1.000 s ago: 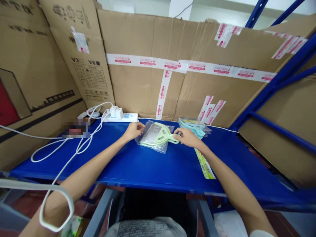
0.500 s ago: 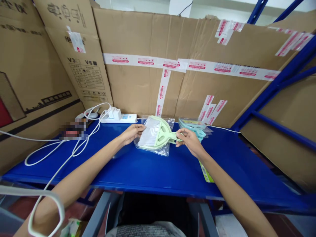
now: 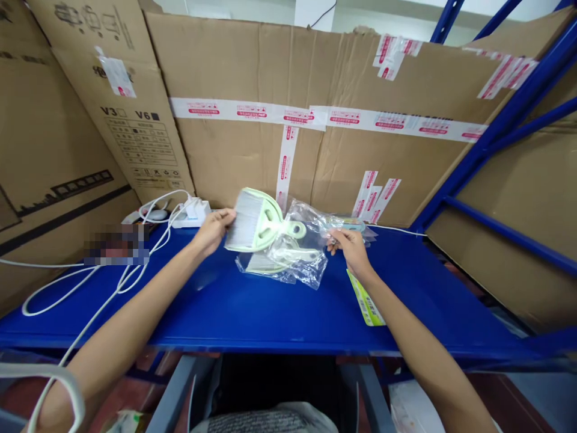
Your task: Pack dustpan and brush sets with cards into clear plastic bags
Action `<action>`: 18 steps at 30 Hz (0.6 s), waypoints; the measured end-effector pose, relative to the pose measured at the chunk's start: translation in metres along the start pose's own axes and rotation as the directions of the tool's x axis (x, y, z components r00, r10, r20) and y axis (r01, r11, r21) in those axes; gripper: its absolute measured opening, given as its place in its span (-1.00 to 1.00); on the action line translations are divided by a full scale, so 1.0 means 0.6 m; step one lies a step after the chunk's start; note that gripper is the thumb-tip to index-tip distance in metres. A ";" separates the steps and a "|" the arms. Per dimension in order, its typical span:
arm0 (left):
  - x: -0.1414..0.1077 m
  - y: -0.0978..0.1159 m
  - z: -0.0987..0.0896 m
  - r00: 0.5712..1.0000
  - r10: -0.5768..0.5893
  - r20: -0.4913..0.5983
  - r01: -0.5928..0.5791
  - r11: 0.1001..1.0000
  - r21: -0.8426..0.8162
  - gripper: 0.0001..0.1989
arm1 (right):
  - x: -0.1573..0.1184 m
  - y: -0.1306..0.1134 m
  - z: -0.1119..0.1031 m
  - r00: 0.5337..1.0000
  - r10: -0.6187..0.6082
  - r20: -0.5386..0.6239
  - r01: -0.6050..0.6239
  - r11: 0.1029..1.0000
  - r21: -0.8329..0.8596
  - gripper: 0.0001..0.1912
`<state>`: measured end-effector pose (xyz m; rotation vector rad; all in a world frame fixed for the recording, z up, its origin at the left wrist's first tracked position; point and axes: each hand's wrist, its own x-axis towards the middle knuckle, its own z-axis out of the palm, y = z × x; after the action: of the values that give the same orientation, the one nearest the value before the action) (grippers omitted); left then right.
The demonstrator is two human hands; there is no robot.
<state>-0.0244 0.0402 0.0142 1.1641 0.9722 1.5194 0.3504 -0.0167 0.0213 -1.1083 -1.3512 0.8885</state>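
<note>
A light green brush and dustpan set (image 3: 265, 222) is raised over the blue table, its handle end inside a clear plastic bag (image 3: 306, 213). My left hand (image 3: 215, 228) pinches the set's bristle edge on the left. On the right, my right hand (image 3: 349, 248) is closed on the bag. Beneath lies a second green set (image 3: 265, 262) in clear plastic. Behind my right hand are bagged blue sets (image 3: 354, 224), partly covered. A green and yellow card (image 3: 366, 300) lies beside my right forearm.
On the blue table (image 3: 270, 319), a white power strip (image 3: 187, 220) with plugs and looping white cables (image 3: 121, 282) is at the left. A tall cardboard wall (image 3: 234, 66) stands behind. Blue metal bars (image 3: 500, 132) rise at the right.
The green set has risen and shifted left with my left hand. My right hand has left its handle and now holds the bag, which stretches right. A second green set shows beneath.
</note>
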 end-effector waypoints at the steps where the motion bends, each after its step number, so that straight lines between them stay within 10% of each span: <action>1: 0.014 0.004 -0.017 0.997 0.014 -0.072 -0.016 1.000 -0.017 -0.80 | 0.002 0.003 -0.002 1.000 0.013 -0.011 -0.013 1.000 0.001 -0.50; 7: 0.059 0.010 -0.080 0.965 0.007 -0.261 -0.032 0.995 -0.091 -0.81 | 0.027 0.026 0.035 0.996 0.090 0.002 -0.090 0.990 -0.107 -0.58; 18: 0.061 -0.010 -0.070 0.947 -0.043 -0.319 0.020 0.997 -0.076 -0.80 | 0.039 0.035 0.093 0.905 0.384 0.181 -0.335 0.908 -0.250 -0.80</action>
<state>-0.0672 0.0757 0.0070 0.8609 1.1342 1.7378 0.2989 0.0166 0.0025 -1.4945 -1.4783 1.1902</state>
